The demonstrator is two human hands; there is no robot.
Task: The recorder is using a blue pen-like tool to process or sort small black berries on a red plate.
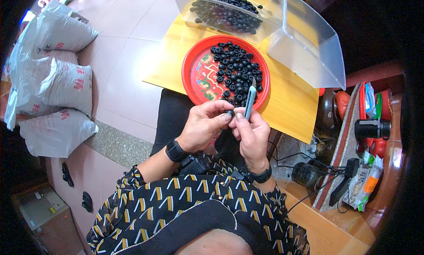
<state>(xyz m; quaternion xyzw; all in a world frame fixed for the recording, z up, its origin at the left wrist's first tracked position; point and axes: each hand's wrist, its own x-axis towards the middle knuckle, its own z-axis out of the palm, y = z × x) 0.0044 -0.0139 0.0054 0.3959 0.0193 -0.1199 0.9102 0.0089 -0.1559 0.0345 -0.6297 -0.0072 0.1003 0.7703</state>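
Note:
My left hand [199, 124] pinches a small black ring-shaped part [230, 113] between thumb and fingers, just off the near rim of a red tray. In my right hand [252, 135] is a light-blue utility knife [250, 102], its blade pointing up and away over the tray. My right fingertips meet the left ones beside the black part. The round red tray [187, 74] has a flowered bottom and holds many loose black parts [236, 69], heaped toward its right side.
The tray stands on a yellow wooden table [291, 109]. Behind it are a clear plastic bin [185, 3] with more black parts and another clear bin [309, 56]. White sacks [66, 78] lie on the floor at left. Jars and black cables [327, 169] sit at right.

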